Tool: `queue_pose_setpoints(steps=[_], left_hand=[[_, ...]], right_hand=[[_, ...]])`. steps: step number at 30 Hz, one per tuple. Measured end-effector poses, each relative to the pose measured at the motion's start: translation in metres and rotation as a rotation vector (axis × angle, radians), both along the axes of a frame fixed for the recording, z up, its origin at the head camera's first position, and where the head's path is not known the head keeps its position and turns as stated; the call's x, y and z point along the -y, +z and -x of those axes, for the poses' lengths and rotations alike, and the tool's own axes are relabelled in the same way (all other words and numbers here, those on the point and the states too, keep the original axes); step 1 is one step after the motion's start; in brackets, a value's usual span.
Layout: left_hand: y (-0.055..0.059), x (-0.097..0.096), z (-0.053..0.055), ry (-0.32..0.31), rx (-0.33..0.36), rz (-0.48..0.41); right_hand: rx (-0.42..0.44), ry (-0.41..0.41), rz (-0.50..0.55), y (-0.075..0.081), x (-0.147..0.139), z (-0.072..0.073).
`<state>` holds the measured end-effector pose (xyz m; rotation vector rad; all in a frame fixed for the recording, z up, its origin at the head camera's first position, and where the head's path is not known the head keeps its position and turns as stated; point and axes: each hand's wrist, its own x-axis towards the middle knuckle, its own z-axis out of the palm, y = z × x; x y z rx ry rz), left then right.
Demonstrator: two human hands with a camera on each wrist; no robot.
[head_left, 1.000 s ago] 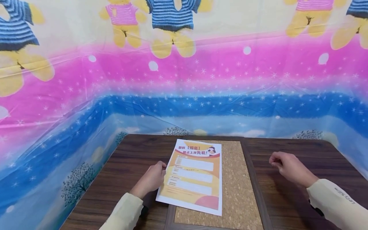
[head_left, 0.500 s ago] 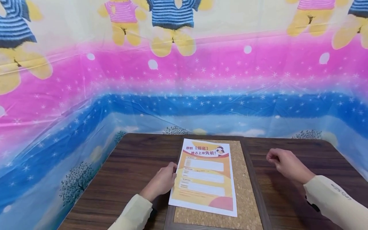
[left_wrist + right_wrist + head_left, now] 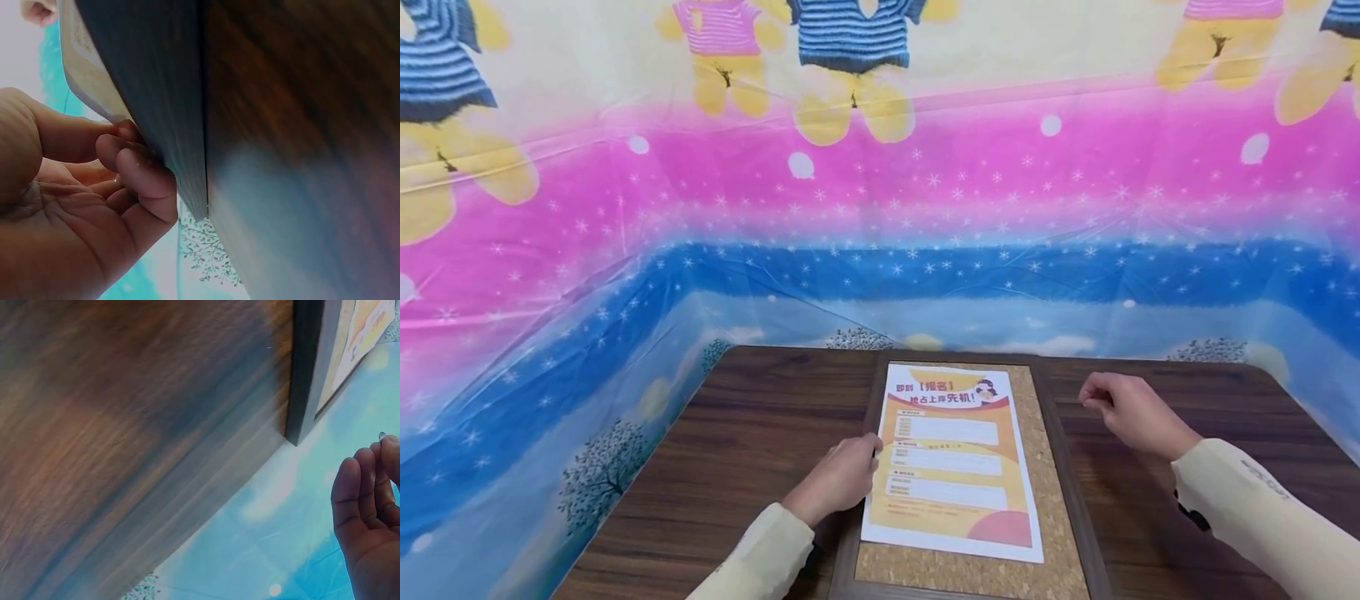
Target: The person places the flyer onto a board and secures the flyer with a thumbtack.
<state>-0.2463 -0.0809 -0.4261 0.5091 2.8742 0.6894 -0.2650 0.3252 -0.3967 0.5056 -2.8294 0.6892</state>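
A printed paper poster (image 3: 951,462), orange and white with red lettering, lies over a framed cork board (image 3: 970,571). My left hand (image 3: 841,475) pinches the left edge of the poster between thumb and curled fingers. In the left wrist view, this hand (image 3: 94,194) is close against the board's dark frame (image 3: 150,94). To the right of the board, my right hand (image 3: 1138,412) is raised over the table with thumb and fingertips together. A tiny shiny thing (image 3: 382,435) shows at those fingertips in the right wrist view; it is too small to name surely.
The board's right frame edge (image 3: 1067,492) stands between the poster and my right hand. Dark wood tabletop (image 3: 722,442) extends to both sides. A patterned cloth backdrop (image 3: 955,275) closes off the back and left.
My left hand has moved right with the poster, which now lies more squarely on the cork. My right hand has shifted slightly left and up, its pinch unchanged.
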Motion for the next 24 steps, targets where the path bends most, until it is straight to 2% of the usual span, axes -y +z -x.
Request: queue_pose_setpoints(steps=[11,16,24], left_hand=[[0.001,-0.002,0.001,-0.058,-0.040,0.073],[0.002,-0.005,0.001,-0.083,-0.044,0.087],[0.001,-0.010,0.001,-0.059,-0.028,0.106]], right_hand=[[0.029,0.014,0.042,0.001,0.023,0.023],[0.058,-0.004,0.055,-0.001,0.034,0.034],[0.093,-0.010,0.073,-0.005,0.049,0.051]])
